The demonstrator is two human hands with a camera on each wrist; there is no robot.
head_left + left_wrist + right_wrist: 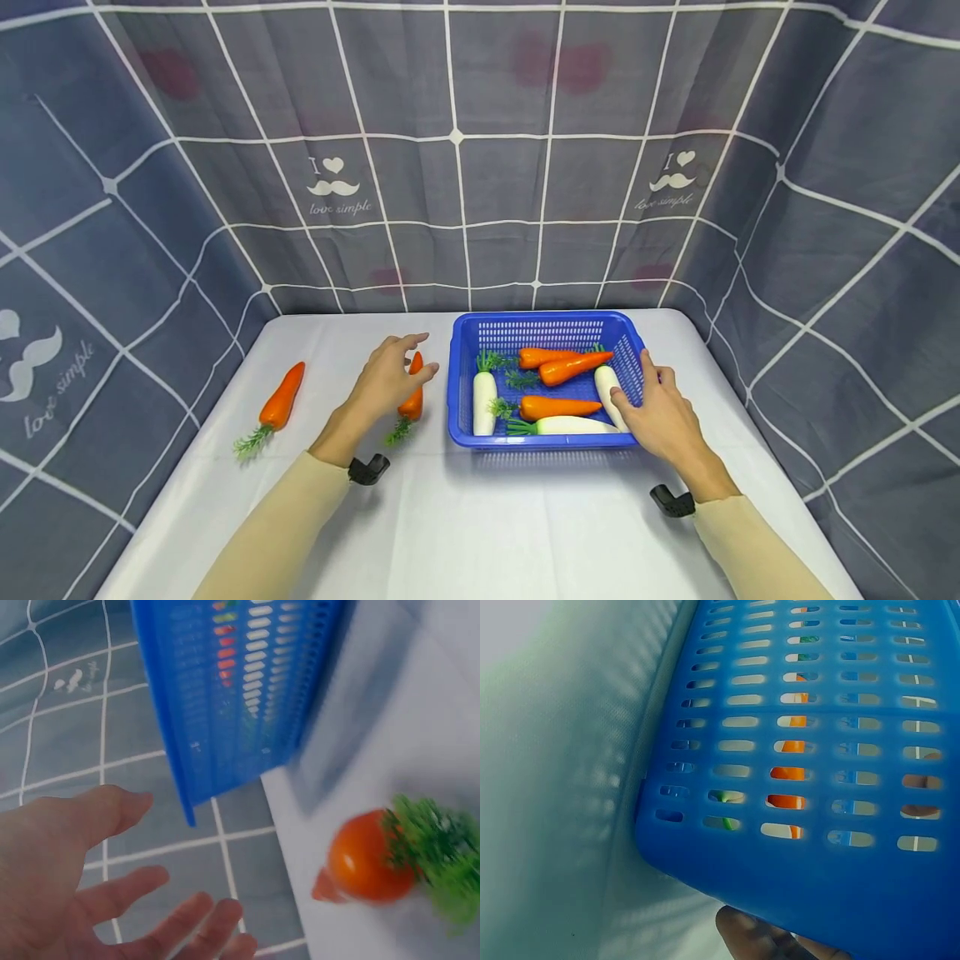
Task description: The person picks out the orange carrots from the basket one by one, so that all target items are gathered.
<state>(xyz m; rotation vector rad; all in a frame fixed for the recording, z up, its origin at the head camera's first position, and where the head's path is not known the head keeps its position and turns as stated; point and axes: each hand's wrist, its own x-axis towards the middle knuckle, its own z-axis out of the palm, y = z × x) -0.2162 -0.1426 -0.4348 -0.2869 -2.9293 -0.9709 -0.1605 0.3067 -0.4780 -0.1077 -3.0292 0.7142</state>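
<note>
A blue plastic basket (543, 443) stands on the white-covered table, holding three orange carrots (561, 407) and three white radishes (485, 404) with green tops. My right hand (666, 417) grips its right rim, the thumb on the inner side and the fingers outside. In the right wrist view, fingertips (750, 934) show at the edge of the basket wall (795, 885). Left of the basket, my left hand (386, 379) hovers over a loose carrot (412, 406) and partly covers it. Its fingers are spread, holding nothing; in the left wrist view this carrot (371, 859) lies apart from them.
Another carrot (282, 397) with a leafy top lies farther left on the table (480, 525). Dark grey checked curtains (502, 183) hang behind the table and along both sides. Each wrist wears a small black camera mount (369, 470).
</note>
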